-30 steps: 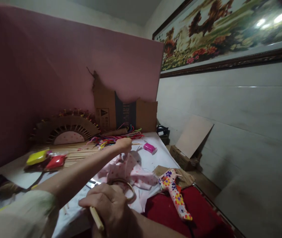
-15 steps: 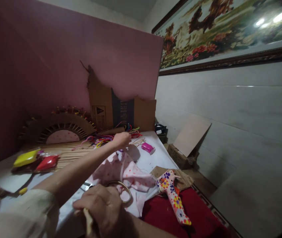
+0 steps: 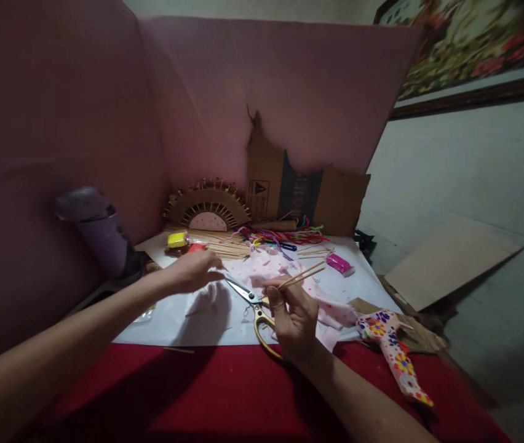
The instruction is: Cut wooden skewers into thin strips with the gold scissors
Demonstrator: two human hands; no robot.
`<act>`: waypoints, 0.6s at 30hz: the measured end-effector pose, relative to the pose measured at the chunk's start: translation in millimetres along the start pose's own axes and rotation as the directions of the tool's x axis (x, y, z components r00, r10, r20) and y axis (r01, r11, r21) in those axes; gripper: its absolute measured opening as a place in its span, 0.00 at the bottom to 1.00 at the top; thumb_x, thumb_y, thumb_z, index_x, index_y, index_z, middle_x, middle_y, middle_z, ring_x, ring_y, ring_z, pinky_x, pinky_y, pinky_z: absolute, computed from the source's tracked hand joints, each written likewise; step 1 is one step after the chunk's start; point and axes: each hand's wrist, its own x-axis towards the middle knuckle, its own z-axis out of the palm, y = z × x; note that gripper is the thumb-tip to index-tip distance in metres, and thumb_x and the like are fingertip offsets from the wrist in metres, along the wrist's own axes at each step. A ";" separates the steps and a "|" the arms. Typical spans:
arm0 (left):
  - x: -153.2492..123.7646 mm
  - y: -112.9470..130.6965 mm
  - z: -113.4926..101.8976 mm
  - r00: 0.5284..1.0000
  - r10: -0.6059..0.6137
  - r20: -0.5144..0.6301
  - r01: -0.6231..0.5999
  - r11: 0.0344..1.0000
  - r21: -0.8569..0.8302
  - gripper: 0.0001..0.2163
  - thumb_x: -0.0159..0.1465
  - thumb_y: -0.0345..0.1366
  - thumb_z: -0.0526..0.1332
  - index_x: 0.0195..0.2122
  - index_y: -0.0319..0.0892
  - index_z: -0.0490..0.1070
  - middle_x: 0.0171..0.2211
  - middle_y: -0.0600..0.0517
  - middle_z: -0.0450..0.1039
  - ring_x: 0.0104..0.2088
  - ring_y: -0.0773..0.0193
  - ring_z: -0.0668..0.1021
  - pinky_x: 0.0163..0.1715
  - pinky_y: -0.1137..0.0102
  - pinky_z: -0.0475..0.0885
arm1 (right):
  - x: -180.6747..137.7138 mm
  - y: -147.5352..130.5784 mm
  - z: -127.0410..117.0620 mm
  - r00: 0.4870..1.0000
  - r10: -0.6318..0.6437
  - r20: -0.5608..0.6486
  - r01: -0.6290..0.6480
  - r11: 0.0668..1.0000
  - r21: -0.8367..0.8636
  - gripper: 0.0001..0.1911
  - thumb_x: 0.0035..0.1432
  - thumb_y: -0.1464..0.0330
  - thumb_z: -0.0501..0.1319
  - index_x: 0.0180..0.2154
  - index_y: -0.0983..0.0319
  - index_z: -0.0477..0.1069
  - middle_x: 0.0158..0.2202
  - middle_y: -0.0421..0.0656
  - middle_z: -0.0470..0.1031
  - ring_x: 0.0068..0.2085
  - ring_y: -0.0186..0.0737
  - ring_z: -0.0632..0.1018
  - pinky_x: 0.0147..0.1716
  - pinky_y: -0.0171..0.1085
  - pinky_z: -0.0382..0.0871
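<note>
My right hand (image 3: 295,320) is closed around two thin wooden sticks (image 3: 305,275), which point up and to the right. Below and left of it are scissors (image 3: 255,301) with gold handles, their lower loop partly behind that hand. My left hand (image 3: 195,271) is closed in a pinch by the scissor tips; whether anything small sits between its fingertips is unclear. Pink spotted cloth (image 3: 262,263) lies crumpled behind the scissors and the right hand.
A flower-patterned glue gun (image 3: 395,351) rests at right on cardboard. Behind are pipe cleaners (image 3: 285,235), magenta clay (image 3: 339,264), yellow clay (image 3: 178,240) and a cardboard fan shape (image 3: 209,200). A purple bottle (image 3: 105,237) stands left. Red cloth (image 3: 170,394) covers the front.
The view has turned left. My left hand has come back from the far sticks and pipe cleaners to the scissor tips. My right hand now holds two sticks up in view.
</note>
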 end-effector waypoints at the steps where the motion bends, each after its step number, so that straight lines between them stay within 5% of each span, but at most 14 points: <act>1: -11.6 -1.2 5.6 1.000 -0.007 -0.012 0.007 1.000 0.007 0.15 0.58 0.41 0.55 0.41 0.39 0.73 0.39 0.43 0.74 0.39 0.58 0.73 0.37 0.69 0.65 | -0.5 0.1 0.6 1.000 -0.006 0.003 0.006 1.000 -0.013 0.06 0.58 0.73 0.53 0.34 0.63 0.69 0.28 0.43 0.72 0.31 0.36 0.73 0.29 0.34 0.66; 5: -39.7 0.3 27.7 0.998 -0.070 -0.003 0.070 0.998 -0.010 0.19 0.55 0.44 0.58 0.47 0.42 0.71 0.39 0.44 0.73 0.41 0.54 0.72 0.38 0.66 0.65 | -1.1 1.8 2.6 0.999 -0.035 0.022 0.036 0.998 -0.050 0.06 0.59 0.73 0.53 0.34 0.63 0.69 0.28 0.42 0.71 0.30 0.35 0.73 0.28 0.33 0.66; 8: -44.7 1.6 40.4 0.999 0.031 0.012 -0.030 0.996 -0.083 0.11 0.56 0.39 0.58 0.38 0.46 0.75 0.34 0.48 0.73 0.39 0.58 0.71 0.37 0.68 0.64 | -1.3 5.6 3.2 1.000 -0.022 0.022 0.024 0.996 -0.085 0.07 0.59 0.72 0.53 0.33 0.63 0.69 0.27 0.42 0.71 0.29 0.35 0.73 0.28 0.33 0.66; 11: -41.5 -2.8 50.6 0.996 0.031 -0.087 -0.037 0.997 -0.067 0.11 0.59 0.34 0.53 0.27 0.44 0.75 0.32 0.48 0.71 0.36 0.61 0.71 0.36 0.69 0.63 | -1.8 9.6 3.4 0.999 -0.016 0.041 0.020 0.995 -0.101 0.06 0.59 0.72 0.53 0.33 0.62 0.69 0.27 0.41 0.71 0.30 0.36 0.73 0.29 0.33 0.66; 18: -9.2 -21.1 49.9 0.971 -0.097 -0.218 0.112 0.992 0.060 0.09 0.57 0.31 0.52 0.32 0.42 0.72 0.35 0.47 0.71 0.36 0.60 0.71 0.33 0.68 0.64 | -1.1 9.0 4.1 0.999 -0.021 0.048 0.026 0.995 -0.099 0.06 0.59 0.73 0.53 0.33 0.62 0.68 0.27 0.41 0.71 0.29 0.35 0.73 0.29 0.33 0.66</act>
